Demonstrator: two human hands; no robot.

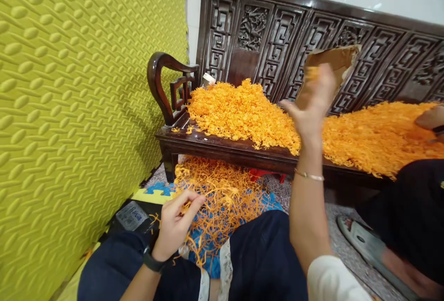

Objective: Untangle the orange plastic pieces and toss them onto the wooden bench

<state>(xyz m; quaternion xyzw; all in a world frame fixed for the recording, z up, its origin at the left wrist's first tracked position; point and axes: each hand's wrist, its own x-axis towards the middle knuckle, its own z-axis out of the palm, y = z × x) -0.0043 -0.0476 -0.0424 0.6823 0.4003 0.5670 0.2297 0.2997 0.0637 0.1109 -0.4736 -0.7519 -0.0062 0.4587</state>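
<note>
My left hand rests low over my lap, fingers pinched on thin orange plastic strands from a tangled heap on the floor. My right hand is raised toward the bench, blurred by motion, its fingers closed on a piece of brown cardboard that stands up behind it. A big pile of small orange plastic pieces covers the seat of the dark carved wooden bench, and a second spread lies further right.
A yellow embossed foam mat stands as a wall on the left. Blue and yellow foam tiles lie on the floor. Another person's dark-clothed leg and grey sandal are at the right, with their hand on the pile.
</note>
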